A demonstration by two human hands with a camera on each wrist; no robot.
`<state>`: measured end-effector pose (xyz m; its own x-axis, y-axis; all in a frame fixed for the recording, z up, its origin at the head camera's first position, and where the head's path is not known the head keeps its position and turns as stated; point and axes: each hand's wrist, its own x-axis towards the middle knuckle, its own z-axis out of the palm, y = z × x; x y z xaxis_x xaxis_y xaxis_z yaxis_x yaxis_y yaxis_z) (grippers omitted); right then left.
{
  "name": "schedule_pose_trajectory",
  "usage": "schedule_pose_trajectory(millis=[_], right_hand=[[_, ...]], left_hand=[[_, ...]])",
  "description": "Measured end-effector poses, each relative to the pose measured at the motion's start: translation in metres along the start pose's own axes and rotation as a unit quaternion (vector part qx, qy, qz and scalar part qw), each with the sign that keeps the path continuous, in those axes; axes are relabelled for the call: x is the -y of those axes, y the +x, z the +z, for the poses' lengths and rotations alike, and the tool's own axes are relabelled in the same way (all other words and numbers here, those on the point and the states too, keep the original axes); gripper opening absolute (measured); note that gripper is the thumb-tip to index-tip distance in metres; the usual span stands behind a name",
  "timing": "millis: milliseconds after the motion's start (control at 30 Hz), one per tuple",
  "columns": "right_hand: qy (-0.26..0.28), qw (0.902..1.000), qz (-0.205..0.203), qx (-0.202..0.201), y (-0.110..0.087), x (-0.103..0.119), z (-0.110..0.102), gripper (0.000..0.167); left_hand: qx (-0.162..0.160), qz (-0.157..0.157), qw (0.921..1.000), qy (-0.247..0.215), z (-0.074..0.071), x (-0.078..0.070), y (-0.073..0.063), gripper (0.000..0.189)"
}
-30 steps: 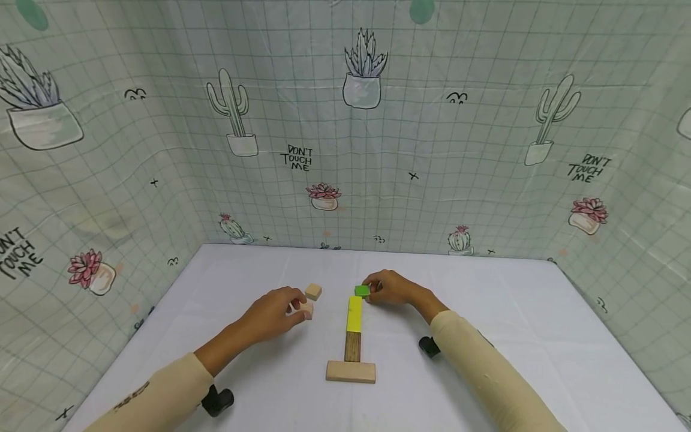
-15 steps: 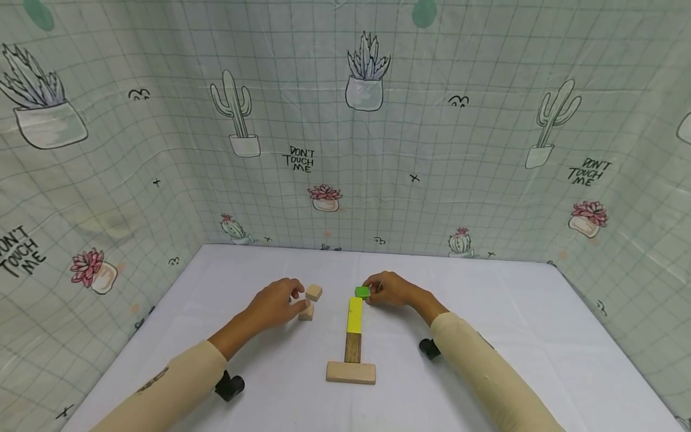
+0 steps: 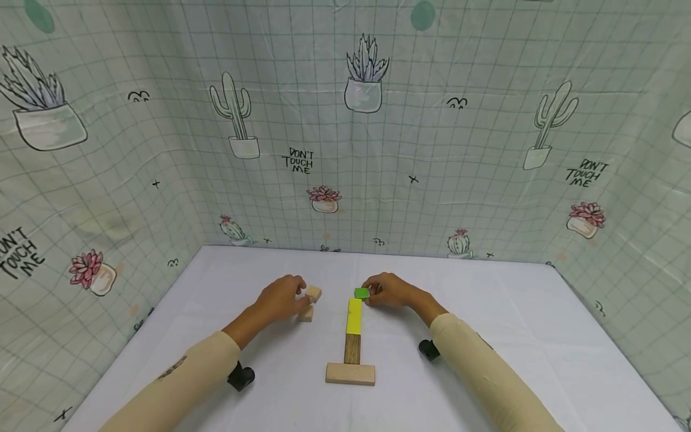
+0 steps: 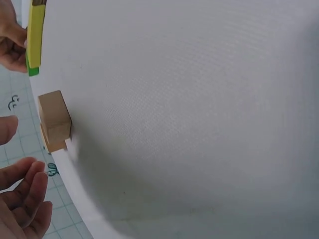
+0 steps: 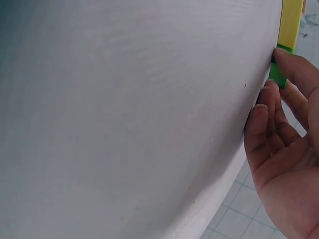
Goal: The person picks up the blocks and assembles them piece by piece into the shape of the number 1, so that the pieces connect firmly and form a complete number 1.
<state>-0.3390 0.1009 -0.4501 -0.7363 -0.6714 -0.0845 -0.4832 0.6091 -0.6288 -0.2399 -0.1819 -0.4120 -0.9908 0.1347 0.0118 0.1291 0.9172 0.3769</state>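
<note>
My right hand (image 3: 391,290) pinches a small green block (image 3: 361,293) between thumb and fingers, at the far end of a yellow block (image 3: 353,316). In the right wrist view the thumb and a finger lie on either side of the green block (image 5: 277,75). My left hand (image 3: 279,298) is beside two small plain wooden blocks, its thumb and fingers apart. The nearer wooden block (image 3: 306,314) lies just below the thumb; the farther block (image 3: 314,293) is by the fingertips. The left wrist view shows nothing between the left hand's (image 4: 22,199) thumb and fingers.
A dark brown block (image 3: 352,349) joins the yellow block's near end, with a long pale wooden block (image 3: 350,374) set crosswise below it. All lie on a white table (image 3: 291,396). A patterned cloth (image 3: 410,138) stands behind and at both sides.
My left hand has left the nearer wooden block, which now lies on the table, and moved slightly away toward the farther block. The right hand has stayed in place, pinching the green block.
</note>
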Motion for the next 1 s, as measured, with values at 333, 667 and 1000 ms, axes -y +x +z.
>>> schedule_pose_trajectory(millis=[333, 667, 1000], right_hand=[[-0.006, 1.0000, -0.001, 0.000, 0.000, -0.002, 0.000, 0.039], [-0.002, 1.0000, 0.009, -0.003, -0.002, 0.001, 0.000, 0.037], [-0.004, 0.9999, 0.010, 0.004, 0.000, 0.000, 0.001, 0.037]], left_hand=[[0.006, -0.009, 0.9998, 0.016, 0.007, 0.002, 0.011, 0.041], [0.012, -0.025, 0.9991, 0.031, 0.015, -0.003, 0.015, 0.043], [0.009, -0.037, 0.9982, 0.047, 0.020, -0.007, 0.016, 0.037]])
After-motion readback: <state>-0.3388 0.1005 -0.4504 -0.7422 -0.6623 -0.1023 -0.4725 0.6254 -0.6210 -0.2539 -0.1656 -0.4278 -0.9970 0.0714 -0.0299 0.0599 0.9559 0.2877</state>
